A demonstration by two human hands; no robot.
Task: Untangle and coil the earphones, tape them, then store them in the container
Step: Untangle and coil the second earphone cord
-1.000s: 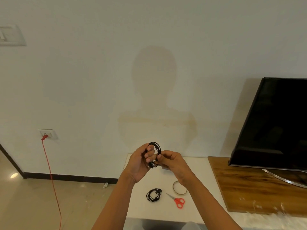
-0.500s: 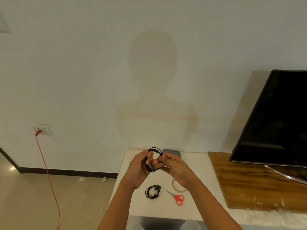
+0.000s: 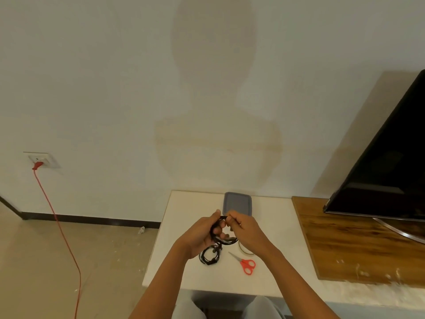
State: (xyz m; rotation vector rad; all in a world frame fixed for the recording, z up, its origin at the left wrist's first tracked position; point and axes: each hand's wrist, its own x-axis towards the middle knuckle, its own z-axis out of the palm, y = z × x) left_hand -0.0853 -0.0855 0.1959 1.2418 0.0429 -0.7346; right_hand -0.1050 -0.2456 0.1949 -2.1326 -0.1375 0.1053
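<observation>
Black earphones coil [image 3: 227, 241] over white table [image 3: 276, 226]: left hand [image 3: 200, 236] grips it, right hand [image 3: 247, 233] pinches top loop. Grey container [image 3: 238, 203] at far edge, red scissors [image 3: 246, 263] near front edge.

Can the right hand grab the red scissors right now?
Probably not yet: the right hand pinches the earphones with the left hand. The scissors lie uncovered on the table near it, reachable once it lets go.

Black TV [image 3: 386, 157] on wooden stand [image 3: 358, 245], red cable [image 3: 56, 218] in wall socket [image 3: 47, 157]
</observation>
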